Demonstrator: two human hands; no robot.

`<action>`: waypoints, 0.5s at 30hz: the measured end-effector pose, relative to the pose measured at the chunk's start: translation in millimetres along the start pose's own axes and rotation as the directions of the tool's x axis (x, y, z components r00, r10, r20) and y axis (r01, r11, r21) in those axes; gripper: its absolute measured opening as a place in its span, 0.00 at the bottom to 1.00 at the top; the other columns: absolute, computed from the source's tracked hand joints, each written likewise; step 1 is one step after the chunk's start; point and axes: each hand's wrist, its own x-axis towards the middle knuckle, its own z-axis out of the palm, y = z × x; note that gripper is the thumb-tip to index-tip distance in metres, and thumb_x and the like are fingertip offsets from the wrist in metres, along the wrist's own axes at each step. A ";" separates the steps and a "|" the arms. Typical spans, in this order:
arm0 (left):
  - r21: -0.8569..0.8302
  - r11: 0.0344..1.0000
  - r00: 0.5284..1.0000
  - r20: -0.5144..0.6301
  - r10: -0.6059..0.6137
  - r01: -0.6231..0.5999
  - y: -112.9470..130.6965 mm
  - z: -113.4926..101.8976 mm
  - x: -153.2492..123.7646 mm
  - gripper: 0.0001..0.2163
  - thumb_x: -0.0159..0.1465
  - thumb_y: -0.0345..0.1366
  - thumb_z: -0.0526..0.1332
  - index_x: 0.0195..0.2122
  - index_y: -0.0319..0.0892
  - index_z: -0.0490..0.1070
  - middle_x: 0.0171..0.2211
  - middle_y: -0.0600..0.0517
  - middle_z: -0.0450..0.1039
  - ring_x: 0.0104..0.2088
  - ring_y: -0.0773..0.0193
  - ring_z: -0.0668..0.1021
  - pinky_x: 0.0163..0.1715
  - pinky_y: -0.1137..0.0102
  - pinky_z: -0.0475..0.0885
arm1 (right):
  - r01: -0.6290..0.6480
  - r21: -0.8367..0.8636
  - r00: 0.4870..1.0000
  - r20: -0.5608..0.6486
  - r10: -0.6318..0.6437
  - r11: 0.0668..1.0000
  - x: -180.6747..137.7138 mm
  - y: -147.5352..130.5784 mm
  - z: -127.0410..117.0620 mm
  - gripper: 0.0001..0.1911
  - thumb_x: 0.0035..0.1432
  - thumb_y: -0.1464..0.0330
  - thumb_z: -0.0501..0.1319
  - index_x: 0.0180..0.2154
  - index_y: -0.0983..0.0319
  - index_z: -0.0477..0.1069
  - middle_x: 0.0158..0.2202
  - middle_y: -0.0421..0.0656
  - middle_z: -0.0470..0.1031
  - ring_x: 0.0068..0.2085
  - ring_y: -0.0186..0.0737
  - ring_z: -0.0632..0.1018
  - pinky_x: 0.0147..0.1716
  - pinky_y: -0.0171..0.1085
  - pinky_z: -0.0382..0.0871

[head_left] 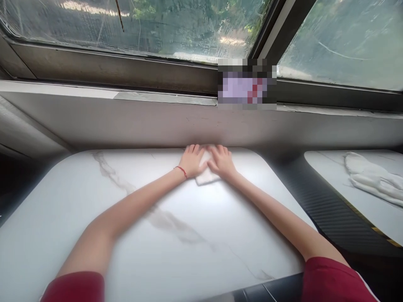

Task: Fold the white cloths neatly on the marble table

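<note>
"So, how are the fingers point(192, 149) set?"

"Stretched out and unclenched. The left hand point(191, 162) and right hand point(222, 162) lie flat, side by side, on a white cloth point(207, 178)."

"And where's the cloth?"

"On the white, brown-veined table point(252, 235), at its far edge, close to the wall point(141, 121). Its near part shows below the hands."

"Anything worn?"

"A red bracelet point(181, 171) just behind the left hand, and dark red sleeves point(77, 287) farther back."

"Beyond that?"

"A window point(176, 31) above the wall and, off to the right, a second table point(327, 165) bearing crumpled white fabric point(374, 178)."
</note>
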 end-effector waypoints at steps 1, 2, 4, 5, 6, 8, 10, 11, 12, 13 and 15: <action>-0.006 1.000 1.000 -0.002 -0.007 0.007 -2.4 0.3 2.1 0.26 0.70 0.46 0.52 0.62 0.33 0.66 0.58 0.34 0.67 0.57 0.44 0.69 0.59 0.55 0.62 | -0.007 -0.005 1.000 -0.005 0.007 1.000 3.5 -0.8 0.7 0.30 0.59 0.62 0.53 0.61 0.62 0.68 0.54 0.56 0.67 0.52 0.56 0.66 0.50 0.49 0.62; -0.012 1.000 1.000 -0.006 -0.014 0.014 -4.5 0.6 3.8 0.26 0.70 0.46 0.53 0.62 0.33 0.66 0.58 0.35 0.68 0.57 0.44 0.69 0.59 0.55 0.63 | -0.012 -0.011 1.000 -0.011 0.012 1.000 6.6 -1.6 1.2 0.30 0.58 0.62 0.53 0.61 0.62 0.68 0.54 0.56 0.67 0.52 0.57 0.66 0.49 0.49 0.62; -0.024 0.999 1.000 -0.013 -0.025 0.024 -7.5 1.4 6.0 0.26 0.70 0.47 0.53 0.62 0.34 0.66 0.58 0.35 0.68 0.57 0.44 0.69 0.58 0.54 0.63 | -0.021 -0.023 0.999 -0.026 0.020 1.000 11.0 -2.8 2.0 0.30 0.58 0.62 0.54 0.60 0.62 0.69 0.53 0.57 0.68 0.51 0.57 0.66 0.49 0.50 0.62; -0.027 0.999 1.000 -0.013 -0.027 0.027 -8.4 1.7 6.6 0.26 0.70 0.47 0.53 0.62 0.34 0.66 0.59 0.35 0.67 0.57 0.44 0.69 0.58 0.54 0.63 | -0.024 -0.026 0.999 -0.033 0.023 0.999 12.2 -3.2 2.3 0.29 0.57 0.62 0.55 0.60 0.62 0.69 0.53 0.57 0.68 0.51 0.58 0.66 0.49 0.50 0.62; -0.028 0.999 0.999 -0.012 -0.030 0.029 -9.0 2.0 6.9 0.26 0.70 0.47 0.53 0.63 0.35 0.65 0.59 0.35 0.67 0.57 0.44 0.69 0.58 0.54 0.64 | -0.027 -0.027 0.999 -0.039 0.026 0.999 12.9 -3.3 2.5 0.29 0.57 0.62 0.55 0.60 0.62 0.70 0.53 0.57 0.68 0.51 0.58 0.66 0.49 0.50 0.61; -0.031 0.999 0.999 -0.008 -0.038 0.037 -9.1 2.1 7.0 0.27 0.70 0.47 0.53 0.64 0.35 0.64 0.60 0.36 0.67 0.58 0.44 0.68 0.58 0.54 0.64 | -0.031 -0.024 0.999 -0.042 0.030 0.999 13.2 -3.3 2.8 0.29 0.57 0.62 0.55 0.59 0.62 0.70 0.53 0.57 0.68 0.51 0.58 0.66 0.49 0.49 0.61; -0.033 0.998 0.999 -0.003 -0.045 0.044 -8.4 1.7 6.8 0.27 0.70 0.46 0.53 0.65 0.35 0.64 0.60 0.36 0.66 0.59 0.43 0.68 0.59 0.54 0.63 | -0.034 -0.021 0.999 -0.039 0.033 0.999 12.9 -3.1 2.9 0.29 0.57 0.62 0.55 0.60 0.62 0.70 0.53 0.57 0.68 0.51 0.58 0.66 0.49 0.49 0.61; -0.034 0.998 0.999 -0.002 -0.048 0.048 -8.0 1.4 6.8 0.27 0.70 0.46 0.53 0.65 0.35 0.64 0.60 0.36 0.66 0.59 0.43 0.68 0.59 0.55 0.63 | -0.034 -0.021 0.999 -0.038 0.033 0.999 12.7 -3.0 3.0 0.29 0.57 0.62 0.55 0.59 0.62 0.70 0.53 0.57 0.68 0.51 0.58 0.66 0.48 0.49 0.61; -0.036 0.998 0.999 -0.001 -0.052 0.051 -7.7 1.2 6.9 0.27 0.70 0.46 0.53 0.65 0.35 0.64 0.60 0.36 0.66 0.59 0.43 0.68 0.59 0.55 0.64 | -0.034 -0.021 0.999 -0.037 0.033 0.999 12.6 -3.0 3.0 0.29 0.57 0.62 0.55 0.59 0.62 0.70 0.53 0.57 0.68 0.51 0.58 0.66 0.48 0.49 0.61; -0.037 0.998 0.999 -0.001 -0.054 0.054 -7.4 1.1 7.1 0.27 0.70 0.47 0.53 0.65 0.35 0.64 0.60 0.36 0.66 0.59 0.43 0.68 0.59 0.55 0.64 | -0.035 -0.023 0.999 -0.037 0.034 0.999 12.6 -3.0 2.8 0.29 0.57 0.62 0.55 0.59 0.62 0.70 0.53 0.57 0.68 0.51 0.58 0.66 0.48 0.49 0.61; -0.038 0.998 0.998 -0.004 -0.056 0.055 -7.2 1.4 7.8 0.27 0.69 0.47 0.53 0.64 0.36 0.64 0.59 0.36 0.66 0.59 0.43 0.68 0.58 0.54 0.64 | -0.040 -0.030 0.999 -0.034 0.039 0.999 12.6 -3.1 2.2 0.29 0.57 0.62 0.55 0.59 0.61 0.70 0.53 0.57 0.68 0.52 0.58 0.66 0.48 0.49 0.61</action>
